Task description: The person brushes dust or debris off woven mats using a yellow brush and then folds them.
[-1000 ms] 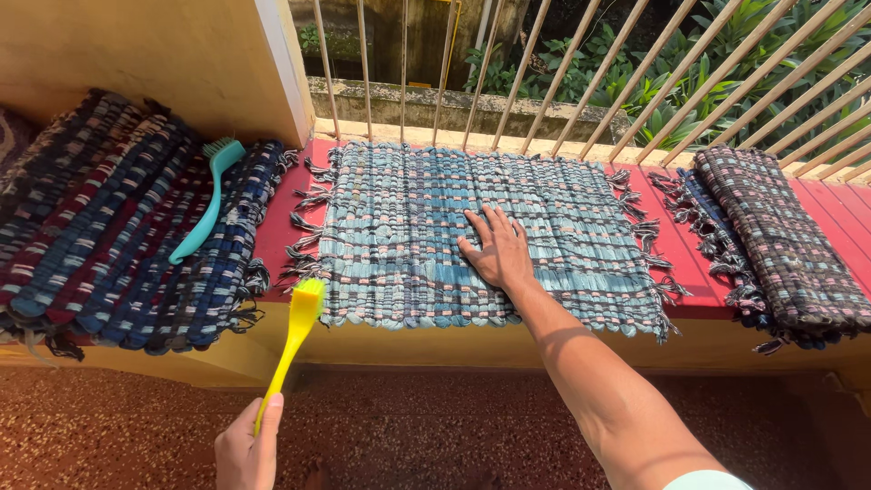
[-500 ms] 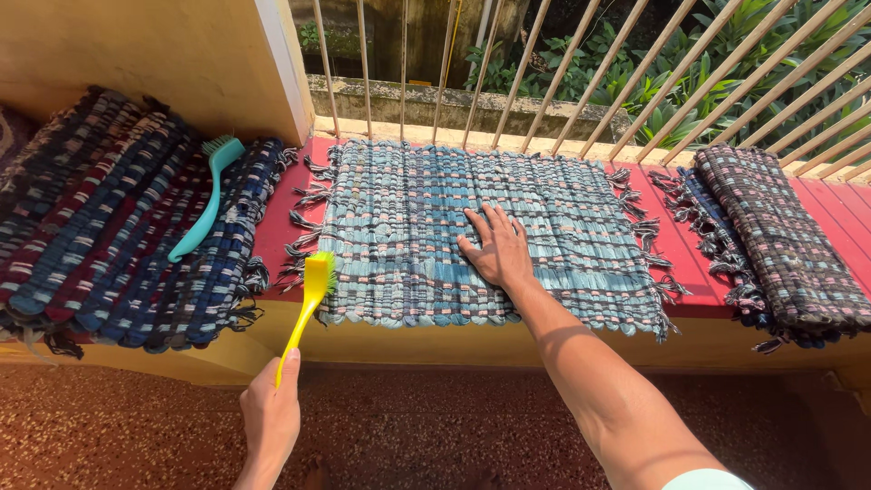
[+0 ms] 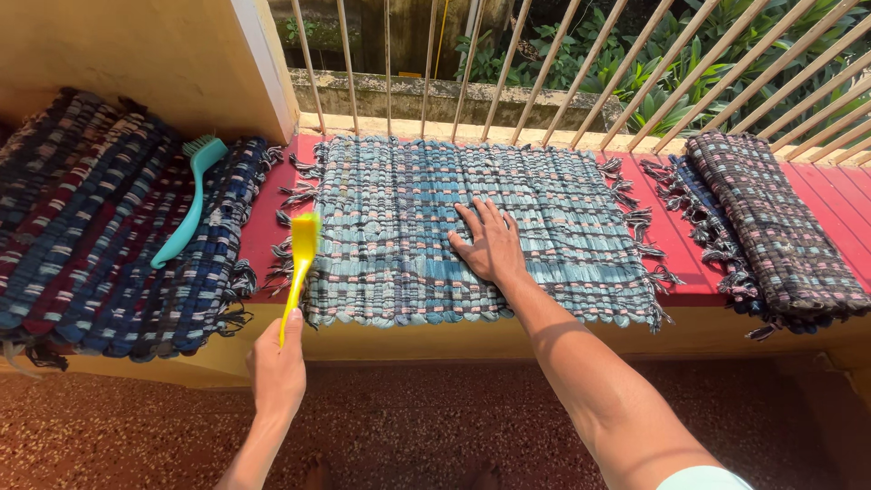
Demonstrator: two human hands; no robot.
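The left hand has its fingers wrapped around the thin end of a yellow brush, whose head rests on the left fringe of a light blue woven mat, far forward of those fingers. The mat lies spread flat on a red ledge that runs along a railing. The right hand lies palm down on the middle of the mat, fingers apart and flat, clamped on nothing; the pressing seems meant to keep the mat from sliding or bunching under the brush. Left of the brush-holding fingers sits a stack of dark blue and maroon mats, with a teal brush lying bristles-up on top, within easy reach but untouched. Well to the right of the flat fingers, a folded dark checked mat lies over the ledge with its fringe trailing toward the blue mat. Beyond the railing, green leaves show. No package, label or sign is visible anywhere.
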